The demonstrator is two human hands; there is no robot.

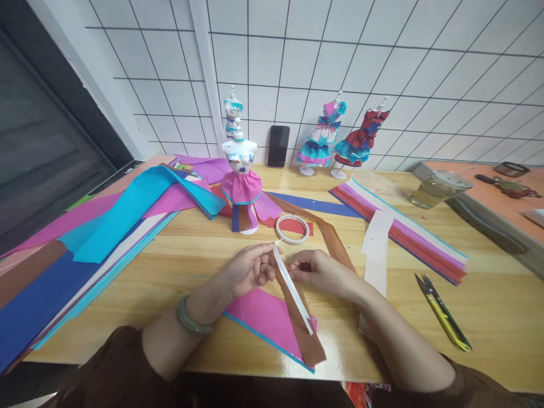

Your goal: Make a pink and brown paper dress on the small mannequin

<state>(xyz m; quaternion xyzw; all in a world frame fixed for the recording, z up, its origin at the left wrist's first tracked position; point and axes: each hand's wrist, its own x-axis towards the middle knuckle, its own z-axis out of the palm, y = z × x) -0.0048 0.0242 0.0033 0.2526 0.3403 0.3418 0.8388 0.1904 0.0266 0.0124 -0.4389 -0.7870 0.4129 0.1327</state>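
Note:
A brown crepe paper strip (312,347) slants up from the table's front edge with a narrow white tape strip (293,292) along it. My left hand (255,265), a green bangle (192,317) at its wrist, pinches the upper end of the white tape over the brown paper. On the other side, my right hand (312,266) is closed at the brown strip's right edge, its fingertips partly hidden. Beneath lies a pink crepe paper piece (263,317) with a blue edge. Just beyond my fingers rests a tape roll (293,242).
Crepe paper strips (127,207) pile up at left, and a layered stack (408,238) lies at right. Yellow-handled thread snips (444,314) are right of my forearm. Several small dressed mannequins (240,156), a phone (279,146) and a cup (440,187) stand farther back.

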